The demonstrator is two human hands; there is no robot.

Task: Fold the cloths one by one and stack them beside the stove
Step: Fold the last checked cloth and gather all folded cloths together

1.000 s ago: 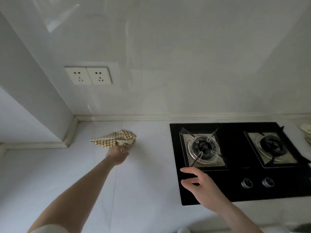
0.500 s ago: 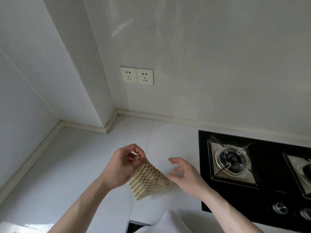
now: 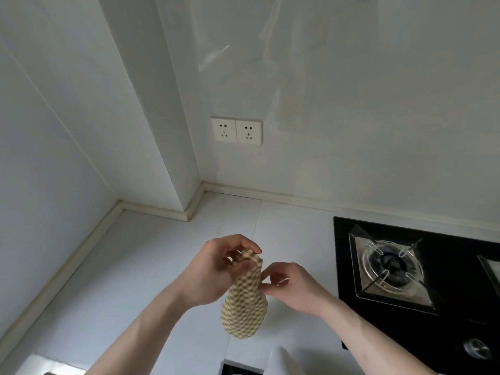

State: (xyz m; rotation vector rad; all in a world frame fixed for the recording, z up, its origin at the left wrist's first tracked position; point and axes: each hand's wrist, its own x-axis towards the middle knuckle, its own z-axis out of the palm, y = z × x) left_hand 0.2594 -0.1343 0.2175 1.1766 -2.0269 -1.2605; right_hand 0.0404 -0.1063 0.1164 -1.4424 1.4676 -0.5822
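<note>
Two bare hands meet above the pale grey desk (image 3: 140, 266), just left of the black glass gas stove (image 3: 460, 293). The left hand (image 3: 213, 269) has its fingers and thumb curled round the bunched top of a beige-and-cream checked waffle-weave cloth (image 3: 244, 307), pinching it near the fingertips so the cloth hangs down from that grip, narrow at the top and widening into a rounded lower end. The cloth is lifted clear of the desk and hangs between the two forearms. The right hand (image 3: 295, 288) is beside the cloth's right edge, its fingers (image 3: 273, 280) loosely bent with thumb and forefinger drawn towards each other right at the fabric's neck; they appear to touch or nip the edge, though whether they truly have hold of it cannot be told.

On the stove, a silver square burner tray with a round ring burner (image 3: 389, 266) sits near the left side, a second tray (image 3: 491, 272) is cut off at the right edge, and a round metal knob (image 3: 476, 347) shows near the front. A white double wall socket (image 3: 236, 130) is set into the grey wall behind, and a cream skirting strip (image 3: 270, 196) runs where wall meets desk. White fabric (image 3: 281, 361), partly in view, shows at the bottom edge
</note>
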